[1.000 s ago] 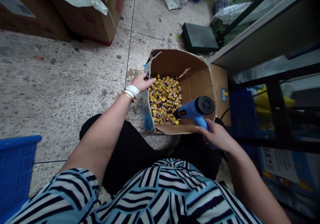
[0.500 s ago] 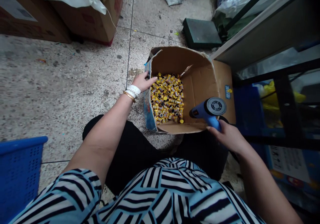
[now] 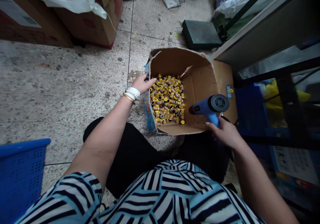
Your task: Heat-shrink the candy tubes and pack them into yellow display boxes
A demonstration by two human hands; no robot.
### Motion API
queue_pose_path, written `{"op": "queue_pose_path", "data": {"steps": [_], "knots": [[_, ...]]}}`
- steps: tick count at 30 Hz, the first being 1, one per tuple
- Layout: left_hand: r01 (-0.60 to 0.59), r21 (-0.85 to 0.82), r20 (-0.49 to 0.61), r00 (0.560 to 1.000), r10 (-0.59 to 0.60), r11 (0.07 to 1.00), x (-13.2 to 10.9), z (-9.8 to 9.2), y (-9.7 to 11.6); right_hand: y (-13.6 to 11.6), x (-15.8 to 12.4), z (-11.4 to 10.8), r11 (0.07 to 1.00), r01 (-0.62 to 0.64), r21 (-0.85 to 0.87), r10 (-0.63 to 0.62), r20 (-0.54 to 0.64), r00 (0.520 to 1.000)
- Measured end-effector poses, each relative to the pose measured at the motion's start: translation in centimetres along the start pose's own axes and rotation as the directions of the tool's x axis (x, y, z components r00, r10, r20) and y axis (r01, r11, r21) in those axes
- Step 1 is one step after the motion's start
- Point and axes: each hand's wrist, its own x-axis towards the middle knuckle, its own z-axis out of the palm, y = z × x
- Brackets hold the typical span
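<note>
An open cardboard box [image 3: 200, 80] stands on the floor in front of my knees. Its left half holds several small yellow and black cylinders [image 3: 167, 98]. My left hand [image 3: 142, 83] rests on the box's left wall, fingers curled over the edge toward the cylinders. My right hand [image 3: 225, 133] is wrapped round the handle of a blue heat gun [image 3: 208, 107]. The gun hangs over the box's right side, its nozzle aimed left at the cylinders.
A blue perforated basket [image 3: 18, 174] sits at the lower left. Brown cartons [image 3: 85, 20] under white plastic stand at the back left. A dark green slab [image 3: 200, 33] lies behind the box. Metal shelving [image 3: 275, 83] with bags and yellow items fills the right.
The heat gun swung right away from the cylinders, then rose slightly and edged back left. My left hand stayed on the box's edge.
</note>
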Motion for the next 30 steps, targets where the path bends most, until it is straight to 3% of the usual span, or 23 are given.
{"op": "queue_pose_path", "data": {"steps": [5,11,16,18,26,30], "knots": [[-0.032,-0.008,-0.003,0.999,0.032,0.999,-0.1,-0.1,-0.1,-0.9,0.6,0.6,0.99,0.018,0.142,-0.029,0.073,0.997],[-0.001,0.006,-0.009,1.0,0.001,1.0,-0.4,-0.3,0.4,-1.2,2.3,0.7,1.0,0.021,0.018,-0.018,-0.134,0.991],[0.008,0.008,-0.008,1.0,-0.008,1.0,-0.3,-0.3,0.2,0.6,1.4,-0.1,0.999,0.016,0.028,-0.017,0.037,0.999],[-0.007,0.008,-0.01,1.0,0.007,1.0,-0.2,-0.2,0.1,0.7,1.1,-0.1,0.999,0.023,0.035,-0.025,0.056,0.998],[-0.008,0.01,-0.016,1.0,0.008,1.0,0.0,0.0,0.2,-2.4,3.7,0.0,0.99,0.102,-0.102,-0.123,-0.227,0.966],[-0.004,0.005,-0.029,1.0,0.005,1.0,-0.4,-0.2,0.2,-1.4,4.2,-0.6,0.99,0.133,0.039,-0.133,-0.019,0.991]]}}
